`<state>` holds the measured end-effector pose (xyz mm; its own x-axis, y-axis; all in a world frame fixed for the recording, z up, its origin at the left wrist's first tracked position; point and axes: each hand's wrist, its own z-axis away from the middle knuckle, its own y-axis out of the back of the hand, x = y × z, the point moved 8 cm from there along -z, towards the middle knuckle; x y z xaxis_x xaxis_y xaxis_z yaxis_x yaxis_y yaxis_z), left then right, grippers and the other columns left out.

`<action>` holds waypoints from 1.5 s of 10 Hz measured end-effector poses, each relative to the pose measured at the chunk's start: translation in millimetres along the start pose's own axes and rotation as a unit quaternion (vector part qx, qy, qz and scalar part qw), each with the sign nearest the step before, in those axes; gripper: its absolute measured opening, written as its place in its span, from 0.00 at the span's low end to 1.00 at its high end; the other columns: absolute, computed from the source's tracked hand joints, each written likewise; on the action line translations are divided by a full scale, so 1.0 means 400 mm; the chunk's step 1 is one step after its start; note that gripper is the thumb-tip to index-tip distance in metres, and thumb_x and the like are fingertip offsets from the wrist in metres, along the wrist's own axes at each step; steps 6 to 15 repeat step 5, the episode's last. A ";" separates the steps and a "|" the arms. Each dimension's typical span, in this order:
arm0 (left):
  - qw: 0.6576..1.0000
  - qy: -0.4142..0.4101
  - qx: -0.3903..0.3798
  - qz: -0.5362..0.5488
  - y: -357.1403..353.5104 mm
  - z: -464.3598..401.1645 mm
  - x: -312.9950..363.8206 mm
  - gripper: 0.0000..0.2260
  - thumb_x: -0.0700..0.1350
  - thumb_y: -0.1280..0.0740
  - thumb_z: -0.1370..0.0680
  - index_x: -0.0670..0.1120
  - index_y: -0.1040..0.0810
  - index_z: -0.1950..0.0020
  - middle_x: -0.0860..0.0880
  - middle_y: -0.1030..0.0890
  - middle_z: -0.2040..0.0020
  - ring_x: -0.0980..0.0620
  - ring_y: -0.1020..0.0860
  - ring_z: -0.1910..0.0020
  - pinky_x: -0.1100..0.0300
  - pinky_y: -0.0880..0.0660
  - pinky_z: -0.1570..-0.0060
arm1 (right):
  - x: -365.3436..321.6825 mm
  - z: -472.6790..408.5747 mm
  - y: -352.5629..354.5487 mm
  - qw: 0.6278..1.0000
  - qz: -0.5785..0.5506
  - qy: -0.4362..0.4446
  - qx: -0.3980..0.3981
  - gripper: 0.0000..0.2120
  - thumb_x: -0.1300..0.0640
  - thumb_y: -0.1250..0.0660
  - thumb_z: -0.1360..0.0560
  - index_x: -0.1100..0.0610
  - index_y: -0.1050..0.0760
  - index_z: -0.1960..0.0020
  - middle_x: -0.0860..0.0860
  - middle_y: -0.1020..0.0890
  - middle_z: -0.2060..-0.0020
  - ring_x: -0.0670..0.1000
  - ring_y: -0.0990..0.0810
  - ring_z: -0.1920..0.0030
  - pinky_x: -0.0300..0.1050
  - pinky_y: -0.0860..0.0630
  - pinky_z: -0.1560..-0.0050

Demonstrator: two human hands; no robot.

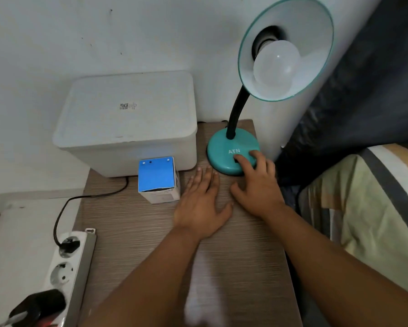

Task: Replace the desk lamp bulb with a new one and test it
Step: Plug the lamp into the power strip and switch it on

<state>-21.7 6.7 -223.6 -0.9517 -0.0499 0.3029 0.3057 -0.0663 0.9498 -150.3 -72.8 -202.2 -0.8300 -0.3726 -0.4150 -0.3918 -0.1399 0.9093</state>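
A teal desk lamp stands at the back right of the wooden table, its round base (224, 147) marked ATN. Its shade (316, 41) tilts toward me with a white bulb (277, 67) screwed into the socket; the bulb is unlit. My right hand (257, 187) rests on the front of the base, the index finger pressing on a dark switch there. My left hand (203, 201) lies flat, palm down, on the table just left of the base, holding nothing. A blue and white bulb box (158, 180) stands to the left of my left hand.
A white lidded plastic bin (130, 121) fills the back left of the table (132, 244). A white power strip (66, 263) at the left edge holds a black plug whose cord runs behind the box. A bed with striped cover (363, 208) borders the right.
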 end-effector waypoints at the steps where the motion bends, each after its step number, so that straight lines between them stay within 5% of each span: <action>1: 1.000 0.001 -0.009 -0.006 -0.003 0.001 0.000 0.38 0.67 0.48 0.21 0.48 0.53 0.17 0.48 0.56 0.17 0.50 0.61 0.19 0.55 0.61 0.22 | -0.007 0.009 0.000 1.000 0.006 -0.003 -0.020 0.36 0.44 0.35 0.28 0.44 0.44 0.24 0.54 0.45 0.25 0.60 0.44 0.28 0.61 0.35 0.31; 4: 0.997 0.025 -0.014 0.074 0.037 0.025 0.022 0.37 0.60 0.38 0.20 0.45 0.48 0.17 0.47 0.47 0.17 0.48 0.53 0.18 0.55 0.53 0.23 | -0.012 0.070 0.037 0.997 -0.033 -0.009 -0.063 0.36 0.50 0.36 0.24 0.48 0.48 0.21 0.55 0.45 0.21 0.56 0.46 0.22 0.54 0.44 0.24; 15: 0.996 0.021 0.000 0.082 0.050 0.073 0.044 0.36 0.58 0.37 0.20 0.45 0.46 0.18 0.46 0.45 0.18 0.48 0.51 0.18 0.55 0.52 0.22 | -0.024 0.119 0.052 0.997 -0.045 -0.012 -0.058 0.35 0.49 0.36 0.24 0.49 0.47 0.21 0.53 0.44 0.21 0.54 0.45 0.22 0.53 0.43 0.24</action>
